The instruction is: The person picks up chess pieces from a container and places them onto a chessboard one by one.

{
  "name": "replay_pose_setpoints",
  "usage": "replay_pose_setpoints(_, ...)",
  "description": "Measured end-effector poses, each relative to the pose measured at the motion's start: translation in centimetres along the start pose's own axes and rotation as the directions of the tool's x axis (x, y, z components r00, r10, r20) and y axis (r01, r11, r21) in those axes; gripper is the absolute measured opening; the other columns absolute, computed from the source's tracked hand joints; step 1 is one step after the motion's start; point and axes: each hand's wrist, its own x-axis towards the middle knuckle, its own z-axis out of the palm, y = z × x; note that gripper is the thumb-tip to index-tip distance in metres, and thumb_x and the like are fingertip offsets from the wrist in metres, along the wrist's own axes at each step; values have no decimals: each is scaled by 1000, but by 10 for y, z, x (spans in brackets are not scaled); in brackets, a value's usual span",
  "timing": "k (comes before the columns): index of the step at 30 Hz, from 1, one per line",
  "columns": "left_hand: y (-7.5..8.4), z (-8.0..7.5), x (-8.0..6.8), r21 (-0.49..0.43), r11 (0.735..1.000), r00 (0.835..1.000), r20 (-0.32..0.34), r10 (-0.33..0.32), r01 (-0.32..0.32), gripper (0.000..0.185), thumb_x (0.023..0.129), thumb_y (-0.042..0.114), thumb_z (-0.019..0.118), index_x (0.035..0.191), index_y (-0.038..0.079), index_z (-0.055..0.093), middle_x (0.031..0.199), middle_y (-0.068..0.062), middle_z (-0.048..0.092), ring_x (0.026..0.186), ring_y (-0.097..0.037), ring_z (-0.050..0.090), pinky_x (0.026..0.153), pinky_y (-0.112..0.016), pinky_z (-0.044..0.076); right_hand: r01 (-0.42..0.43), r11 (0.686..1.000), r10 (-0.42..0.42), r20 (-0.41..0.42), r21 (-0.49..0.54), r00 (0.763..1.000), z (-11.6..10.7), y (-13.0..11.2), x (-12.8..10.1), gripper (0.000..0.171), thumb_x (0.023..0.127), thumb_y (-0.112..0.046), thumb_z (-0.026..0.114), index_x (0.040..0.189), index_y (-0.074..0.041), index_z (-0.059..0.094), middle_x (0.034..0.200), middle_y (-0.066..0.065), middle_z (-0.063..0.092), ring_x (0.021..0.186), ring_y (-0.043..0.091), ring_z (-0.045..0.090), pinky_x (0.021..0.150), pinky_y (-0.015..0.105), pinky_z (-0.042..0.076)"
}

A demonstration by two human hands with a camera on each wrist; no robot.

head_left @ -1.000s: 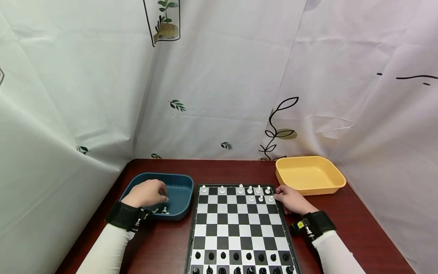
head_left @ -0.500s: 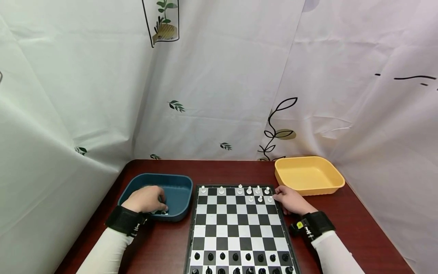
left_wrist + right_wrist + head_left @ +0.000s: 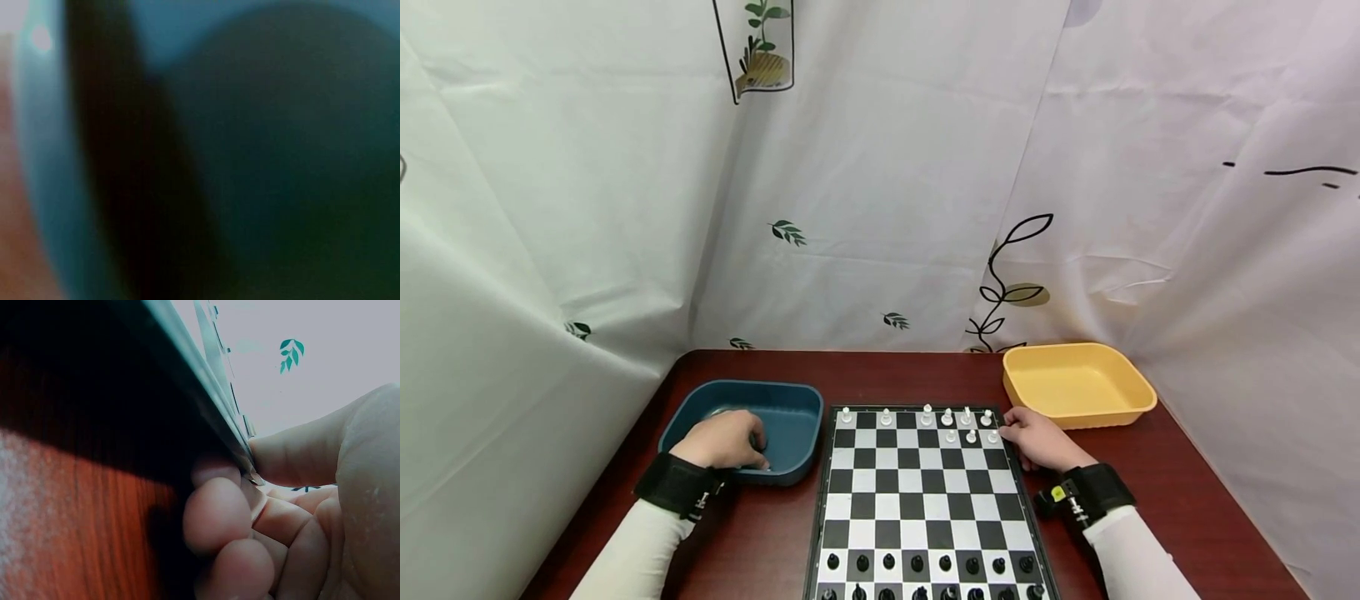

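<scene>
My left hand (image 3: 722, 439) reaches down into the blue tray (image 3: 801, 417), fingers bent toward its near side. Its fingertips are hidden, so I cannot tell what they hold. The left wrist view is dark and blurred, mostly blue tray wall. At the board's far right corner, my right hand (image 3: 1042, 437) pinches the edge of the chessboard (image 3: 925, 482). In the right wrist view the thumb (image 3: 300, 453) lies on top of that edge and curled fingers (image 3: 217, 515) sit beneath. Several white chess pieces (image 3: 927, 413) stand on the far two rows; black pawns (image 3: 917, 564) line a near row.
Behind the right hand is a yellow tray (image 3: 1078, 417), near the back right of the dark red table (image 3: 917, 375). A further row of black pieces (image 3: 920, 593) is cut off by the bottom of the head view. White printed cloth (image 3: 880, 167) hangs behind and beside the table.
My left hand has lowered deeper into the blue tray, and the small white pieces seen there earlier are now hidden by it. The right hand stays on the board's edge.
</scene>
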Motion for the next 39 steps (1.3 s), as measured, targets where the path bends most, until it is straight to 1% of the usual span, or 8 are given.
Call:
replay_pose_setpoints(4, 0, -1, 0, -12, 1000, 1000, 16, -17, 17, 22, 81, 25, 101, 90, 20, 81, 87, 7, 70, 75, -11, 60, 72, -42, 57, 1, 1000, -1, -2, -5, 1000, 0, 0, 0, 14, 109, -16, 63, 113, -3, 63, 64, 7, 58, 49, 24, 59, 50, 39, 48)
replay_pose_setpoints(9, 0, -2, 0, 5, 1000, 1000, 5, -22, 22, 18, 84, 14, 95, 86, 20, 79, 87, 6, 69, 77, -13, 60, 73, -44, 57, 10, 1000, -10, 2, -8, 1000, -1, 1, 0, 14, 109, -16, 64, 112, -3, 63, 64, 7, 58, 49, 24, 59, 50, 39, 48)
replay_pose_setpoints(14, 0, -3, 2, 44, 998, 999, -6, -39, 39, 15, 85, 9, 90, 89, 17, 79, 91, 3, 72, 81, -16, 62, 76, -48, 58, -2, 1000, 2, 8, -2, 1000, -2, 2, 0, 14, 109, -16, 63, 113, -3, 63, 63, 8, 58, 48, 24, 59, 50, 39, 48)
replay_pose_setpoints(18, -2, -2, 3, 61, 996, 998, -5, -58, 58, 12, 87, 5, 82, 90, 16, 78, 91, 1, 70, 80, -18, 60, 73, -46, 55, -22, 1000, 22, 12, 2, 1000, -1, 2, 0, 14, 109, -16, 63, 114, -3, 63, 63, 8, 59, 48, 24, 60, 51, 38, 48)
replay_pose_setpoints(21, -3, -1, 5, 67, 996, 998, -11, -61, 62, 11, 88, 4, 79, 93, 14, 79, 94, -1, 71, 81, -18, 60, 74, -47, 56, -19, 1000, 19, 11, 1, 1000, -1, 3, 1, 15, 109, -17, 63, 114, -3, 63, 63, 8, 59, 48, 24, 60, 51, 38, 48)
replay_pose_setpoints(25, -5, 0, 6, 65, 996, 998, -31, -58, 60, 12, 89, 5, 79, 99, 11, 80, 98, -3, 74, 83, -18, 63, 76, -48, 59, -4, 1000, 4, 9, 1, 1000, -1, 2, 1, 15, 109, -17, 64, 114, -3, 63, 63, 7, 58, 48, 25, 59, 50, 39, 48)
replay_pose_setpoints(32, -6, -1, 5, 77, 996, 995, -93, -37, 44, 9, 92, 6, 78, 92, 13, 73, 88, 0, 68, 76, -16, 58, 67, -43, 53, 2, 1000, -2, 8, 2, 1000, -1, 1, 1, 15, 109, -17, 64, 113, -3, 62, 63, 7, 58, 48, 25, 59, 50, 39, 48)
replay_pose_setpoints(39, -1, -10, 4, 49, 999, 990, -140, -10, 17, 10, 96, 5, 76, 92, 13, 71, 86, 0, 65, 74, -17, 57, 66, -41, 51, 3, 1000, -3, 9, 2, 1000, -1, 0, 1, 16, 109, -17, 63, 115, -2, 62, 64, 8, 58, 48, 25, 59, 50, 39, 48)
